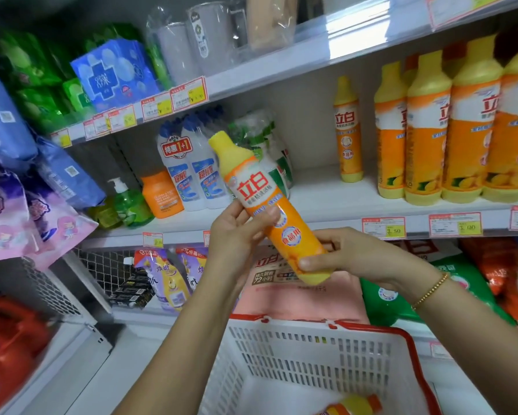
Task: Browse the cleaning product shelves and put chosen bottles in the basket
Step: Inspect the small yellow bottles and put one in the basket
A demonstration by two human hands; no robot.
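Both hands hold one slim bottle (268, 202) of orange-and-yellow detergent in the air, in front of the middle shelf (317, 193) and above the basket (296, 354).

The bottle is tilted, with its yellow cap up and to the left and its base down and to the right, label towards the camera.

The left hand (239, 232) rises on a forearm from the lower left. It grips the bottle's middle, with the thumb laid across the front of the label and the fingers curled behind.

The right hand (350, 253) reaches in from the right, with a beaded bracelet (431, 290) at the wrist. It grips the lower end, with the thumb along the base and the fingers wrapped over the top.

The basket is white with a red rim and sits below both forearms. A second bottle (353, 407), orange and yellow, lies on its floor near the bottom edge of the view.

A matching slim bottle (347, 130) stands upright on the middle shelf. A row of larger bottles (425, 130) stands towards that shelf's right end. Price tags (383, 227) line its front edge.
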